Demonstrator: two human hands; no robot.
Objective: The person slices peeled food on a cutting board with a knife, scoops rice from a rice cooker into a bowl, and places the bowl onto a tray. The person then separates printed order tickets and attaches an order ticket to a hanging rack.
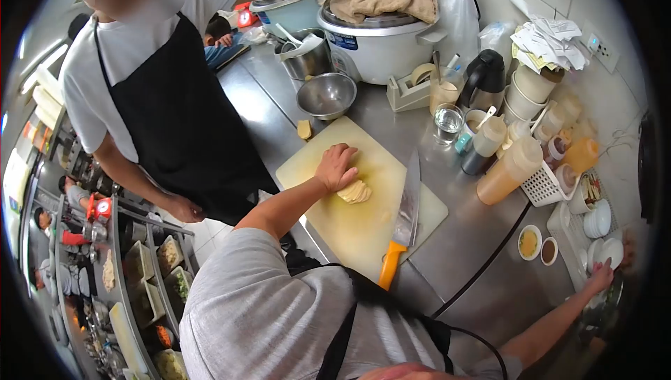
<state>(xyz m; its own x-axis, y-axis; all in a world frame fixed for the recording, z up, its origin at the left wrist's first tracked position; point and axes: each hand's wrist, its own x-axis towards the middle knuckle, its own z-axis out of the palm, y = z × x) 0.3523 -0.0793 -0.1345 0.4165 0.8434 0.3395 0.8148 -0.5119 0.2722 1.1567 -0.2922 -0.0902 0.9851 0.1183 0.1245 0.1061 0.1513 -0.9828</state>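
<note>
Left arm stretched forward and bent slightly at the elbow, left hand (336, 167) palm-down on the cutting board (328, 223), fingers curled over a pale yellow stack of sliced food (356, 192) and pressing it flat. The stack sits near the middle of the board, half hidden under my knuckles.

Right arm flung out wide to the side, right hand (601, 276) down at the edge of a tray of small white dishes (600, 225). Fingers look spread and resting on something there, but the edge of the view is too warped to tell whether they grip anything.

Knife (404, 216) with an orange handle lies unheld on the board, just right of the stack, blade pointing away from me.

Steel counter (475, 240) under everything. Two small sauce cups (538, 246) sit between board and tray. Metal bowl (326, 95) beyond the board, rice cooker (377, 34) behind it with a cloth on top.

A person in a black apron (178, 121) stands at the counter's left, one arm reaching over the cooker.
</note>
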